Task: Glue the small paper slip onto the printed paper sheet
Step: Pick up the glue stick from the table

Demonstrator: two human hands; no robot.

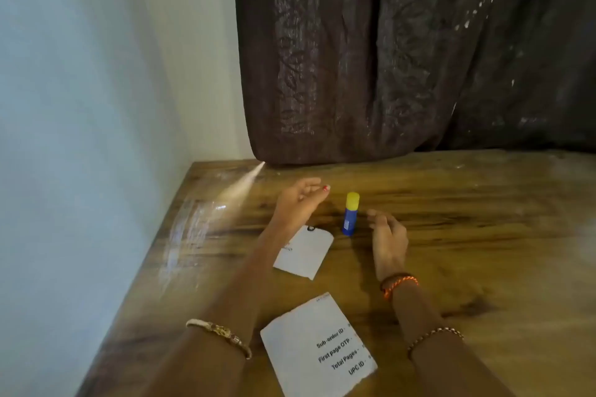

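Wooden table [483, 235] cornered by pale wall [80, 106], seemingly brown curtain [403, 58].

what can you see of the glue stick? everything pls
The glue stick is a small cylinder that looks plastic: blue body with a pale label, yellow cap on top, so it appears closed. It stands upright on the wooden table, just beyond the small paper slip, between the left hand and right hand. Neither hand touches it; only the table does.

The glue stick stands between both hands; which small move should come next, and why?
Probably the right hand should grip the glue stick: it stands upright, capped, touched by neither hand, and the right hand's fingers are nearest. The slip and sheet lie apart, unglued.
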